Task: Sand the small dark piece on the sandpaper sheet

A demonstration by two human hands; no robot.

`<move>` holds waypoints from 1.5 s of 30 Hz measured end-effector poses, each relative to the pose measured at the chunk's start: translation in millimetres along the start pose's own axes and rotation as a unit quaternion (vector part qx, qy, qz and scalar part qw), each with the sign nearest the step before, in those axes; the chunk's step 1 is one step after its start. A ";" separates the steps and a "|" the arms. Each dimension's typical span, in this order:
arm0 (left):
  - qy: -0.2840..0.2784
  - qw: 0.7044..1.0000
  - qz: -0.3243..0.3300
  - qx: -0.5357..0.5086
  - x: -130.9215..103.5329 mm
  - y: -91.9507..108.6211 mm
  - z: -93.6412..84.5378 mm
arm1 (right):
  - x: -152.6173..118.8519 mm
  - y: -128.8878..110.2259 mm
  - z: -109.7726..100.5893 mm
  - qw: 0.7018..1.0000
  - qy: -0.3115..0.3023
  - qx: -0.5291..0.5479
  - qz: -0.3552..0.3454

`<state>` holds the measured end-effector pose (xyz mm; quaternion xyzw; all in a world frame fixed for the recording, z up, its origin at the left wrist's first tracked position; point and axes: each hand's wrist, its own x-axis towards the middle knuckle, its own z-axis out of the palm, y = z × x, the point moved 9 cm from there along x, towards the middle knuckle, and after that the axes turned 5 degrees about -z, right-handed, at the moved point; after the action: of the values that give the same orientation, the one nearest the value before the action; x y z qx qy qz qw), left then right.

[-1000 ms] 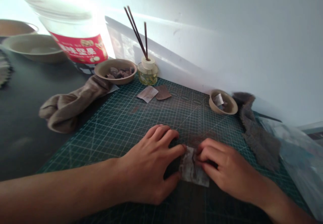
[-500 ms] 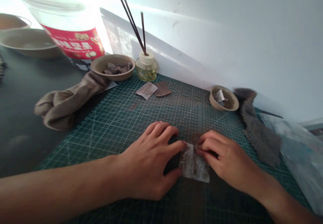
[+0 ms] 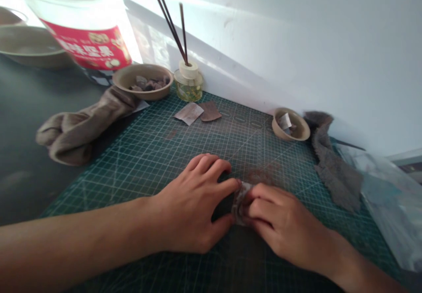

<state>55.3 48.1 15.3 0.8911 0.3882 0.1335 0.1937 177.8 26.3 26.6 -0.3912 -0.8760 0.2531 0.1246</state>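
A small, dirty grey-white square [image 3: 240, 207], which looks like a piece of sandpaper, lies on the green cutting mat [image 3: 141, 170]. My left hand [image 3: 194, 200] holds down its left edge with thumb and index fingertip, the other fingers curled on the mat. From the right, my right hand [image 3: 280, 222] presses bunched fingers onto the same piece and covers most of it. Whether anything else sits under those fingers is hidden. Reddish-brown dust [image 3: 263, 172] marks the mat just beyond my right hand.
Two loose squares, one pale [image 3: 189, 113] and one brown [image 3: 210, 111], lie farther back. Along the wall stand a bowl of dark pieces [image 3: 148, 93], a reed diffuser [image 3: 188, 82] and a small bowl [image 3: 290, 135]. Grey cloths [image 3: 79, 128] [image 3: 339, 178] lie at both sides.
My right hand has moved left and flattened over the piece, hiding its right part. My left hand has hardly shifted on it. The whole view has tilted slightly.
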 end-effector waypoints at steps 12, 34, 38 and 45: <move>0.004 1.000 0.000 0.003 -1.4 0.3 -1.9 | -2.8 12.2 -1.2 0.999 0.002 0.017 0.047; -0.014 1.000 -0.002 -0.002 0.1 0.1 0.3 | -0.3 -5.0 5.1 0.999 0.000 -0.002 -0.045; -0.006 1.000 -0.003 -0.001 0.1 -0.1 -0.7 | 0.7 11.0 -3.7 0.999 0.028 -0.027 0.035; -0.017 1.000 -0.010 -0.005 0.0 0.1 -2.2 | -1.6 7.3 -2.7 0.999 0.028 -0.017 0.027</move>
<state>54.5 48.5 17.3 0.8882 0.3931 0.1180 0.2066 184.5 30.2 24.8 -0.4239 -0.8654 0.2306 0.1351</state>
